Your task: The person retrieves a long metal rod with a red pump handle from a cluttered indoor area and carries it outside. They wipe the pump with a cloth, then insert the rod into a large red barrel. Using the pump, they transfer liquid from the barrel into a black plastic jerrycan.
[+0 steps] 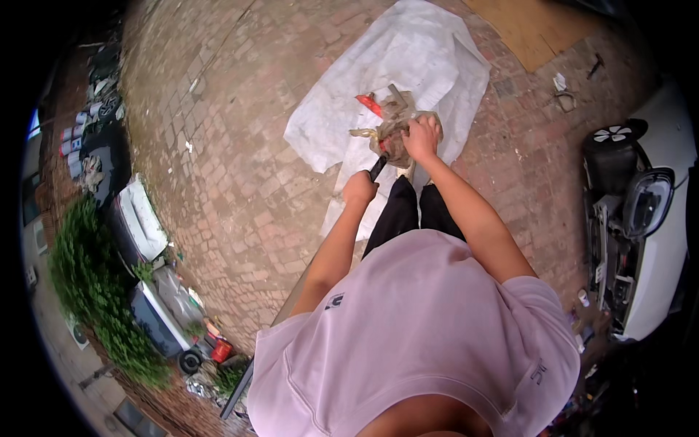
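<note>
My left hand (360, 188) is closed around a long dark pole (378, 168). A length of it seems to run back past my left forearm toward the lower left. Its far end meets a crumpled bundle of brownish, see-through plastic (397, 113), and I cannot make out what lies inside. On that bundle rests my right hand (423, 137), fingers curled into the plastic. A bright red piece (369, 104) sticks out on the left, near a yellowish strip (362, 133). Beneath everything spreads a wrinkled white sheet (328, 124), in front of my feet.
Brick paving (240, 146) surrounds the sheet. A brown board (524, 29) lies at the far right, with a hammer-like tool (595, 66) near it. Car parts, including a headlight (648, 202), are at the right. White panels (140, 221) and green bushes (95, 291) line the left.
</note>
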The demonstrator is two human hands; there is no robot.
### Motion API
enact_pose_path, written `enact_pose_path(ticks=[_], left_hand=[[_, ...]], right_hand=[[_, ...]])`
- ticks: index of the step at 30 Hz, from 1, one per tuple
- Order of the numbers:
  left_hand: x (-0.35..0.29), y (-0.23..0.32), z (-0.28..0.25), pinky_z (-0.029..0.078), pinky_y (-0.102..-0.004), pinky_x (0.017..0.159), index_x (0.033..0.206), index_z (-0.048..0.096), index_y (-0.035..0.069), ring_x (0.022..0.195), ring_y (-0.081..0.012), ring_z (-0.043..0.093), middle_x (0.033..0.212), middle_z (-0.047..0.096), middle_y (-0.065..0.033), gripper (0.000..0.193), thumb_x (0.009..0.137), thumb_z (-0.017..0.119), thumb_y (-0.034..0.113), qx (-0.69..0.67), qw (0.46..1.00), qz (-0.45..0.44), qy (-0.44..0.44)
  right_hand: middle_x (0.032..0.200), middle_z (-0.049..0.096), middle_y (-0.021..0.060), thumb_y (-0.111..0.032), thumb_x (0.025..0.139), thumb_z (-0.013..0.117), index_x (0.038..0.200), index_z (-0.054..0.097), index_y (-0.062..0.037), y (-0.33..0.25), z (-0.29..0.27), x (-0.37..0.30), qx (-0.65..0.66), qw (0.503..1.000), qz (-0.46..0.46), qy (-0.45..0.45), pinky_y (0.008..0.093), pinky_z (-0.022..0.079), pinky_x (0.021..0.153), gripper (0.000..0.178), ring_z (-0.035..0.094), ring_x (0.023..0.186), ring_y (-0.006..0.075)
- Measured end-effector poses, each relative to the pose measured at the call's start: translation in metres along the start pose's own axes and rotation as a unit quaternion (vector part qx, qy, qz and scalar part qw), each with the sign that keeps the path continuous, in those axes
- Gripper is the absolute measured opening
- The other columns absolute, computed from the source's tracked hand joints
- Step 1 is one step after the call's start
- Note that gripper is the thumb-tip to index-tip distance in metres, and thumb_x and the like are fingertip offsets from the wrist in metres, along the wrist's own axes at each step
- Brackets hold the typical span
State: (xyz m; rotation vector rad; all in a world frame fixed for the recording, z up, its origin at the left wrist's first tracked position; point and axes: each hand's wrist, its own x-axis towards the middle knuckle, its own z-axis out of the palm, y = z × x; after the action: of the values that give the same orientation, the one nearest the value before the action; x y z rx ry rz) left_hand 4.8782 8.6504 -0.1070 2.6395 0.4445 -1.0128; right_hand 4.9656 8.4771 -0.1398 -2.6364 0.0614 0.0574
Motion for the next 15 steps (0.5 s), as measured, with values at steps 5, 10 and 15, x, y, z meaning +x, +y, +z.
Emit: enact_pose_path(ticks=[5, 10, 15], left_hand=[[-0.008, 0.002, -0.002, 0.049, -0.0416, 0.070, 0.084, 0.063, 0.008, 0.083, -0.0320, 0.062, 0.086, 0.065, -0.0154, 0.029, 0.069, 0.069, 0.032, 0.003, 1.000, 0.005, 0.015], [-0.011, 0.003, 0.001, 0.049, -0.0422, 0.071, 0.085, 0.062, 0.007, 0.083, -0.0323, 0.062, 0.086, 0.065, -0.0156, 0.028, 0.070, 0.069, 0.031, -0.013, 1.000, 0.014, 0.018], [-0.014, 0.012, -0.002, 0.049, -0.0428, 0.072, 0.085, 0.062, 0.007, 0.085, -0.0324, 0.062, 0.087, 0.065, -0.0163, 0.027, 0.071, 0.069, 0.029, -0.017, 1.000, 0.012, 0.017]], right_hand=[[0.093, 0.054, 0.0104, -0.028, 0.066, 0.073, 0.089, 0.062, -0.0091, -0.023, 0.019, 0.001, 0.033, 0.999, 0.003, -0.005, 0.0413, 0.035, 0.084, 0.031, 0.045, 0.098, 0.0286], [0.096, 0.052, 0.0118, -0.026, 0.063, 0.072, 0.099, 0.058, -0.0085, -0.042, -0.007, -0.001, 0.021, 0.996, -0.056, -0.063, 0.0413, 0.035, 0.086, 0.043, 0.045, 0.100, 0.0288], [0.098, 0.052, 0.0113, -0.019, 0.063, 0.069, 0.107, 0.057, -0.0072, -0.029, -0.005, -0.002, 0.013, 0.997, -0.075, -0.014, 0.0399, 0.035, 0.085, 0.047, 0.044, 0.099, 0.0281]])
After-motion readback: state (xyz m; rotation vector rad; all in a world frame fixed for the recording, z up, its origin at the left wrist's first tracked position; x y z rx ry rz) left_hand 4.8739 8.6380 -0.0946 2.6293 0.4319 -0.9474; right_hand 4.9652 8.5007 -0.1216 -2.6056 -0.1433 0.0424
